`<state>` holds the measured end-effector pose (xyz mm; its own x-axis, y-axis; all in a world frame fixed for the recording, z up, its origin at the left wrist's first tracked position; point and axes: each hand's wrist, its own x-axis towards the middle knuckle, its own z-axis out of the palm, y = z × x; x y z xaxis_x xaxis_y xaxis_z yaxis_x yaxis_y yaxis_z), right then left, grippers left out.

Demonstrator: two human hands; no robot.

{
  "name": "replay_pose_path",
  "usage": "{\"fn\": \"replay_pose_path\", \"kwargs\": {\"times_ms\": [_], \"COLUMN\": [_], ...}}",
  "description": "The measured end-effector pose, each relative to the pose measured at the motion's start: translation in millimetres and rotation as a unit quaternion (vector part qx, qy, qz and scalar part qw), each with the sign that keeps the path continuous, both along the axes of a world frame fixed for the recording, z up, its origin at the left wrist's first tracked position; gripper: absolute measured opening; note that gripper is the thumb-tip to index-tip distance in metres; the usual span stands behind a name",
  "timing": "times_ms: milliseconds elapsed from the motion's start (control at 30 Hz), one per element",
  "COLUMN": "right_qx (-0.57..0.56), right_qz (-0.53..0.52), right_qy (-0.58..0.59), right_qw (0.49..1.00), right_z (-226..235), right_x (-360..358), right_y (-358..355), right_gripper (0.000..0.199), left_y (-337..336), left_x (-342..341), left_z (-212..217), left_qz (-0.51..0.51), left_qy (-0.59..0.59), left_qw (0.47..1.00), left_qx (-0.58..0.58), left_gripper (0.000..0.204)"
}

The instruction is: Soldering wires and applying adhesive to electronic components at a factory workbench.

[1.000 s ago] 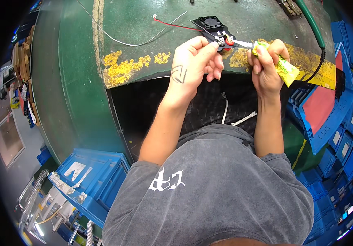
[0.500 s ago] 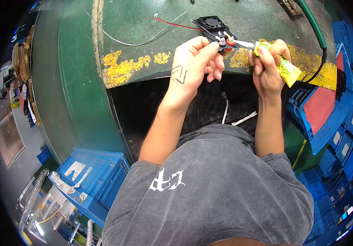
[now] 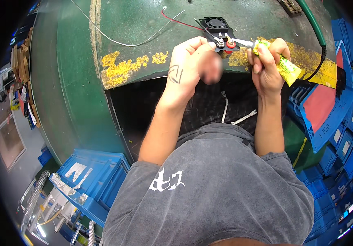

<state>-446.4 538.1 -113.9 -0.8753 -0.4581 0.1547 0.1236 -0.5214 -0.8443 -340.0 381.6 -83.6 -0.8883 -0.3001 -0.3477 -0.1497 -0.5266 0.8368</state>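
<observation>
A black plate [image 3: 237, 48] carries a small square fan [image 3: 216, 23] and two terminals, one black-based terminal [image 3: 220, 42] and one red terminal [image 3: 230, 43]. It lies at the front edge of the green worktable. My left hand [image 3: 189, 61] pinches at the plate's left edge with thumb and index; its lower fingers are blurred. A yellow-green tube [image 3: 288, 70] is wrapped in my right hand [image 3: 269, 61]. Its pale tapered nozzle [image 3: 243, 42] points left, with the tip at the red terminal; whether they touch is unclear.
From the fan a red lead [image 3: 180, 23] runs left, near a long grey wire [image 3: 135, 44] on the worktable [image 3: 119, 24]. A green hose with black cable [image 3: 316, 30] hangs at right. Blue crates [image 3: 94, 172] stand lower left; more blue bins [image 3: 349, 123] stack at right.
The plate with its fan has shifted slightly right and turned, and the red lead's end has moved up and right. My left hand has drawn slightly left. My right hand stays almost still with the tube.
</observation>
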Motion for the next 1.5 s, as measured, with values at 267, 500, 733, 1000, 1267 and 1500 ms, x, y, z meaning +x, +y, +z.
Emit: {"fn": "replay_pose_path", "kwargs": {"times_ms": [267,500,733,1000,1267,1500], "right_qx": [-0.027,-0.085,-0.09,-0.053,-0.061,-0.019], "right_qz": [0.016,0.075,0.093,0.162,0.279,0.229], "right_qy": [-0.047,-0.051,-0.026,0.05,0.034,0.022], "right_qw": [0.998,0.992,0.991,0.984,0.958,0.973], "right_z": [7.0,-1.2,1.2,8.2,19.7,33.4], "right_x": [-0.2,-11.6,-11.6,-15.0,-21.3,-13.3], "right_y": [0.5,7.1,4.6,5.2,26.7,38.7], "right_gripper": [0.036,0.034,0.016,0.047,0.04,0.014], "left_y": [-0.2,0.5,-0.8,-0.2,-1.1,-1.9], "left_x": [0.0,-0.6,1.4,3.0,3.4,1.6], "left_z": [1.1,2.8,1.4,0.3,1.5,1.4], "left_qz": [0.002,0.004,0.016,0.014,0.013,0.009], "left_qy": [-0.006,-0.002,-0.008,0.005,0.006,0.01], "left_qw": [1.0,1.0,1.0,1.0,1.0,0.999], "left_qx": [-0.009,-0.009,0.015,0.023,0.028,0.029], "left_gripper": [0.025,0.025,0.024,0.024,0.023,0.022]}}
